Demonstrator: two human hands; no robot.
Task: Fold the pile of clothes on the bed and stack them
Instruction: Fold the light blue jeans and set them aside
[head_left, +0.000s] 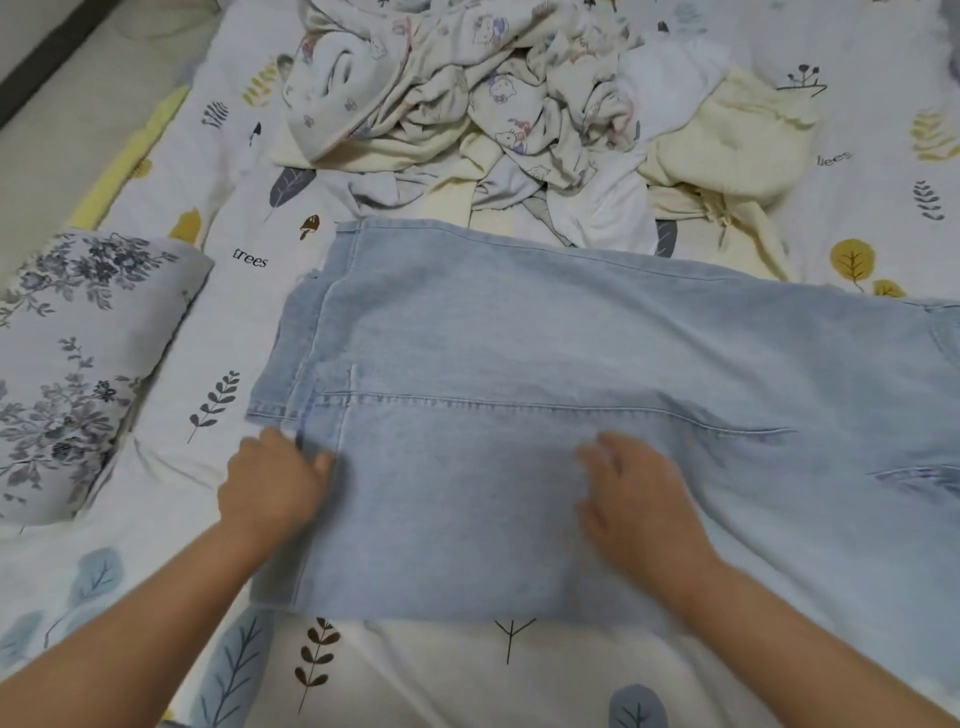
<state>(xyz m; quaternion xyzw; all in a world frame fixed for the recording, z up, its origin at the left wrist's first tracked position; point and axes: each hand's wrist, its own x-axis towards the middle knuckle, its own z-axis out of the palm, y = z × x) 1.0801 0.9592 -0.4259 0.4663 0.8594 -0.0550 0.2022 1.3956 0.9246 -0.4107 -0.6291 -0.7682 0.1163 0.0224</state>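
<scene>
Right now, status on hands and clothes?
Left hand at the light denim garment hem, right hand flat on it. Unfolded pile behind. Nothing blocking.

We see pale blue denim jeans spread flat across the bed, legs stacked, hems at left. Behind them lies an unfolded pile of cream and cartoon-print clothes, touching their far edge.

a home bedroom is shown: a bed is covered by a leaf-printed sheet, with a floral pillow laid on it.
</scene>
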